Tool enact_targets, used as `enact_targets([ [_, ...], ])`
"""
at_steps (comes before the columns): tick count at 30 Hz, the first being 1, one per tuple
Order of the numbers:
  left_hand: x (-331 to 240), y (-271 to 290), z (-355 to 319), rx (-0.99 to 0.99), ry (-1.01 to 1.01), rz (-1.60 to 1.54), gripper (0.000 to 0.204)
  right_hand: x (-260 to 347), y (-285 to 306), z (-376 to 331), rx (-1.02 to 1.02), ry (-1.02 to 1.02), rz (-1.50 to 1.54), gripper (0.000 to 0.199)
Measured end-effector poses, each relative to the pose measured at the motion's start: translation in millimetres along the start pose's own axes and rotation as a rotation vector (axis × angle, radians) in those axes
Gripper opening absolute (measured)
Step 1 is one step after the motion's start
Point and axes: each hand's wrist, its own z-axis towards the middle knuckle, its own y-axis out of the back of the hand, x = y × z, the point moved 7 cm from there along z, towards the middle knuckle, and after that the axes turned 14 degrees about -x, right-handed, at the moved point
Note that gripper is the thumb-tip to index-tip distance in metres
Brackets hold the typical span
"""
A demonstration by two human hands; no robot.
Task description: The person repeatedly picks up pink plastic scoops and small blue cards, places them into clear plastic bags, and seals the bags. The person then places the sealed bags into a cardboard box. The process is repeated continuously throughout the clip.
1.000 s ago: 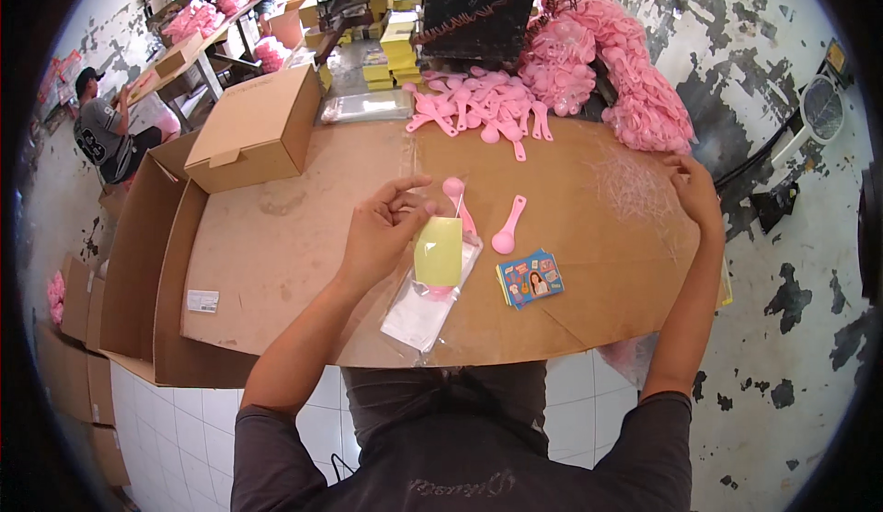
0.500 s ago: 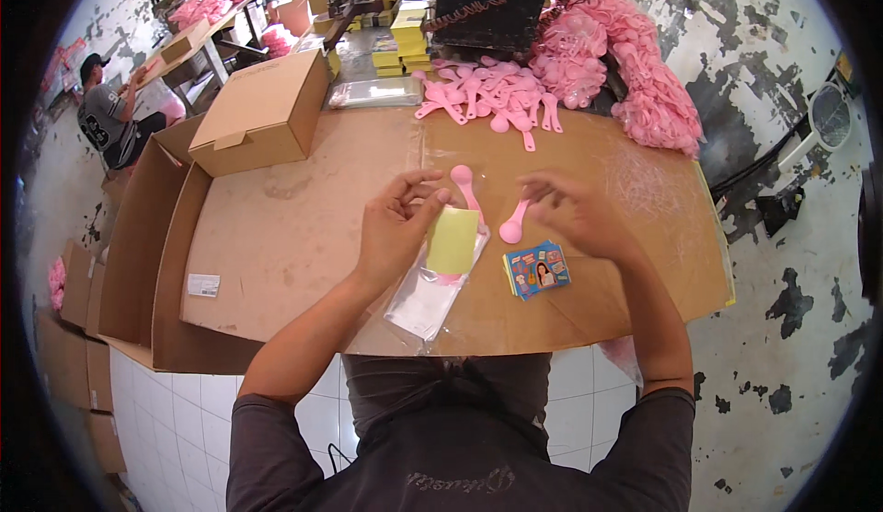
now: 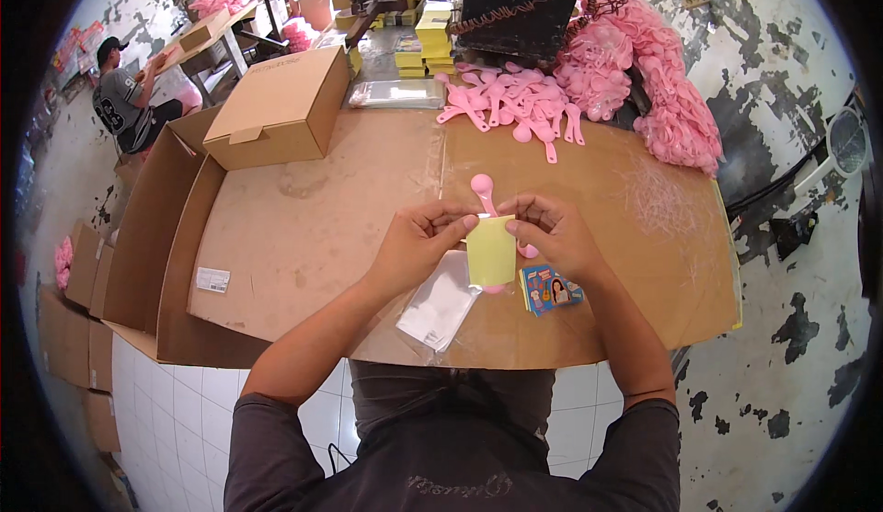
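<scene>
Head view: both of your hands meet near the middle of the desk (image 3: 313,236), pinching a yellow card (image 3: 491,253) between thumbs and fingers. Your left hand (image 3: 418,243) grips its upper left corner, your right hand (image 3: 555,236) its upper right, so the card hangs between them with a rounded pink edge showing just below.

From the card, at 12 o'clock, a pink spoon (image 3: 483,190) has its bowl pointing away from you, its handle running down toward your fingers. Another pink bowl (image 3: 528,251) peeks out at 3 o'clock, under your right hand. A small stack of blue picture cards (image 3: 552,289) sits at 4 o'clock; clear plastic sleeves (image 3: 438,300) lie between 7 and 8. Farther off, you have a heap of pink spoons (image 3: 510,98) at 12, bagged pink bundles (image 3: 681,130) at 2, and a closed cardboard box (image 3: 271,107) at 10.
</scene>
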Motion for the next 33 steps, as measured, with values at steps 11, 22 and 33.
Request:
enact_targets([
  [11, 6.6, 0.5, -1.0, -0.042, -0.105, 0.032, 0.024, -17.8, 13.0, 2.3, -0.043, 0.026, 0.044, 0.018],
  [22, 13.4, 4.0, 0.4, -0.005, 0.085, -0.087, 0.023, -13.8, 15.2, 1.1, -0.021, 0.093, -0.072, 0.018],
  [33, 14.1, 5.2, 4.4, -0.008, 0.049, 0.035, 0.024, -23.0, 5.7, -0.3, 0.125, -0.050, 0.058, 0.038],
])
